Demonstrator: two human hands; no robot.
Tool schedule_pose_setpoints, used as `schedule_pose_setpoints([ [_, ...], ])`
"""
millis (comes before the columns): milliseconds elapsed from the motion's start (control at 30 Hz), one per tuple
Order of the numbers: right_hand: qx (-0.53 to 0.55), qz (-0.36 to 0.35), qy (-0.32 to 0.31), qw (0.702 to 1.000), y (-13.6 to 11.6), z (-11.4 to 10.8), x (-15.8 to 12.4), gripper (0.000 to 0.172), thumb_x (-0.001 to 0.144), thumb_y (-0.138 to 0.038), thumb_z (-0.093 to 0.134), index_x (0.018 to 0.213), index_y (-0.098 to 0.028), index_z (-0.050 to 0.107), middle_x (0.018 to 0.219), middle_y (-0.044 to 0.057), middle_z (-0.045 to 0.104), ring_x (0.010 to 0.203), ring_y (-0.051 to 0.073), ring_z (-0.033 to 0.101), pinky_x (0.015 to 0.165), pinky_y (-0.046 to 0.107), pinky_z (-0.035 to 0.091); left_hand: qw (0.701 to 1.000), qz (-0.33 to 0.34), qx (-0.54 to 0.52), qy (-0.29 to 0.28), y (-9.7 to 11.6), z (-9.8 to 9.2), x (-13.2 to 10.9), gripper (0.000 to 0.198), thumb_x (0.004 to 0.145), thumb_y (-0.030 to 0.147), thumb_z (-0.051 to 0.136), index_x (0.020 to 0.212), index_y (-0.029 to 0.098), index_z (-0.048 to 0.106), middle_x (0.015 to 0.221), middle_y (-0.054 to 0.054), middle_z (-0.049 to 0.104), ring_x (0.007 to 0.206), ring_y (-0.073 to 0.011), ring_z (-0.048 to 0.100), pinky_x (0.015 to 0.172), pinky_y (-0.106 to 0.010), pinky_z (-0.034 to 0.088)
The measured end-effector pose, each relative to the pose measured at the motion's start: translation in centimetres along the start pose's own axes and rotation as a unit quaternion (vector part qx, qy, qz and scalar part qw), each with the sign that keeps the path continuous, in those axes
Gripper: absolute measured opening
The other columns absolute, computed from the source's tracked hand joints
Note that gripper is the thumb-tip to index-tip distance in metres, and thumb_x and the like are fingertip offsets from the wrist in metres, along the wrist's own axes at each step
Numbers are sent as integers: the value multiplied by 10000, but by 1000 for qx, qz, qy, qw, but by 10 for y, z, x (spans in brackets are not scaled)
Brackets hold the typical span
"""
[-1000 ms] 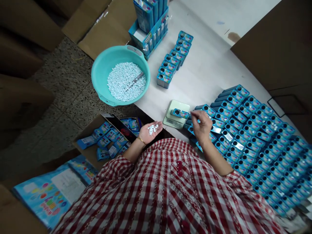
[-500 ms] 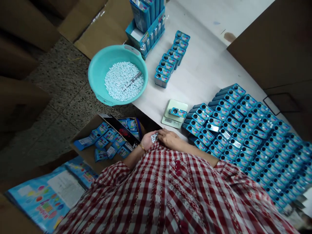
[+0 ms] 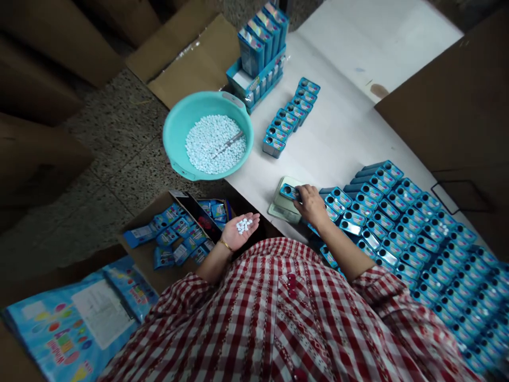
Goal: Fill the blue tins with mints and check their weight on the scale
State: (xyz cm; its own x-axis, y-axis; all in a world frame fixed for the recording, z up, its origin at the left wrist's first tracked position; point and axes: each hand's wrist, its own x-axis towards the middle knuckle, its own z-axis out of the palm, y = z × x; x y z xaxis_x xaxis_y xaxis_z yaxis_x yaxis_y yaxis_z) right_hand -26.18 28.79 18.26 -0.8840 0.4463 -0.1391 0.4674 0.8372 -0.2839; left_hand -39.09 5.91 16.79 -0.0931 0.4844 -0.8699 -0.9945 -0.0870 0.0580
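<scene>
My left hand (image 3: 240, 231) is held palm up with its fingers stretched out, and a small heap of white candies (image 3: 244, 226) rests on the palm. On the pale green scale (image 3: 283, 211) lies a slim blue candy tin (image 3: 288, 191) with a round hole in its top. My right hand (image 3: 312, 206) has its fingers closed on the right end of this tin, hiding that end. Back to the left, a turquoise basin (image 3: 173, 143) holds loose white candies (image 3: 214, 143), with a utensil handle sticking out of them.
Many blue tins (image 3: 393, 223) stand packed on the right of the white table (image 3: 334, 132). A short row of tins (image 3: 284, 124) and a display tray of tins (image 3: 254, 87) stand farther back. Blue packets (image 3: 181, 228) fill a carton at left. Brown cartons (image 3: 445, 116) border the workplace.
My hands have parted. The right one has moved from beside the left palm to the tin on the scale and taken hold of it. The left palm has opened flat, showing the candies.
</scene>
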Motion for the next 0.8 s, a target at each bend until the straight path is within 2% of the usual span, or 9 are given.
schedule_pose_setpoints([
  [133, 7, 9, 16, 1000, -28, 0, 64, 385, 820, -284, 497, 1174, -132, 489, 1058, 130, 536, 931, 245, 456, 791, 346, 419, 999, 24, -20, 5, 6, 2, -2, 261, 849, 143, 377, 818, 71, 626, 899, -145, 693, 818, -188, 669, 742, -301, 532],
  [233, -2, 24, 7, 1000, -45, 10, 116, 382, 831, -247, 479, 1197, -137, 480, 1109, 141, 521, 963, 252, 458, 754, 345, 435, 999, 33, -29, 10, 9, 6, -4, 248, 842, 137, 391, 823, 68, 628, 900, -153, 691, 821, -188, 669, 748, -305, 533],
  [300, -2, 34, 9, 999, -47, 19, 137, 419, 838, -213, 461, 1249, -137, 442, 1180, 147, 497, 995, 258, 455, 733, 348, 444, 999, 36, -32, 9, 10, 9, -5, 253, 843, 136, 388, 825, 63, 630, 900, -157, 690, 812, -189, 670, 739, -303, 536],
  [367, 5, 24, 22, 999, -37, 22, 140, 459, 841, -196, 459, 1293, -147, 405, 1254, 142, 462, 1035, 260, 445, 742, 354, 448, 999, 37, -33, 6, 12, 11, -3, 261, 846, 135, 380, 833, 65, 630, 903, -156, 690, 806, -188, 671, 728, -300, 539],
  [467, 17, -12, 83, 996, -5, 11, 104, 394, 862, -220, 444, 1252, -165, 460, 1274, 127, 455, 1080, 248, 426, 817, 365, 427, 999, 27, -29, 5, 14, 7, 2, 269, 847, 133, 367, 866, 74, 630, 899, -151, 691, 814, -189, 671, 712, -300, 546],
  [567, 4, -7, 129, 992, 28, -9, 28, 281, 892, -268, 403, 1076, -156, 583, 1098, 123, 544, 1008, 225, 460, 848, 368, 390, 1000, 15, -20, 11, 13, 3, 11, 270, 845, 129, 363, 891, 76, 624, 886, -154, 691, 834, -193, 669, 707, -298, 552],
  [600, -6, -6, 115, 993, 34, -15, -2, 270, 895, -285, 399, 1011, -161, 611, 1025, 112, 563, 958, 216, 475, 834, 363, 384, 1000, 13, -16, 12, 12, 3, 14, 267, 844, 128, 364, 887, 72, 621, 885, -158, 690, 839, -195, 669, 709, -297, 553],
  [700, -50, -33, 4, 998, 32, -16, -83, 256, 885, -323, 429, 892, -190, 647, 915, 79, 581, 840, 197, 476, 736, 330, 356, 1000, 1, -1, 10, 8, 9, 20, 255, 837, 122, 371, 870, 66, 618, 873, -165, 688, 843, -199, 668, 716, -297, 554],
  [800, -131, 20, -65, 989, 18, 5, -127, 257, 879, -324, 435, 880, -182, 649, 903, 90, 585, 820, 210, 450, 683, 329, 311, 1000, -11, 14, 0, 5, 22, 20, 249, 829, 122, 382, 885, 68, 619, 866, -161, 688, 848, -201, 666, 721, -305, 553],
])
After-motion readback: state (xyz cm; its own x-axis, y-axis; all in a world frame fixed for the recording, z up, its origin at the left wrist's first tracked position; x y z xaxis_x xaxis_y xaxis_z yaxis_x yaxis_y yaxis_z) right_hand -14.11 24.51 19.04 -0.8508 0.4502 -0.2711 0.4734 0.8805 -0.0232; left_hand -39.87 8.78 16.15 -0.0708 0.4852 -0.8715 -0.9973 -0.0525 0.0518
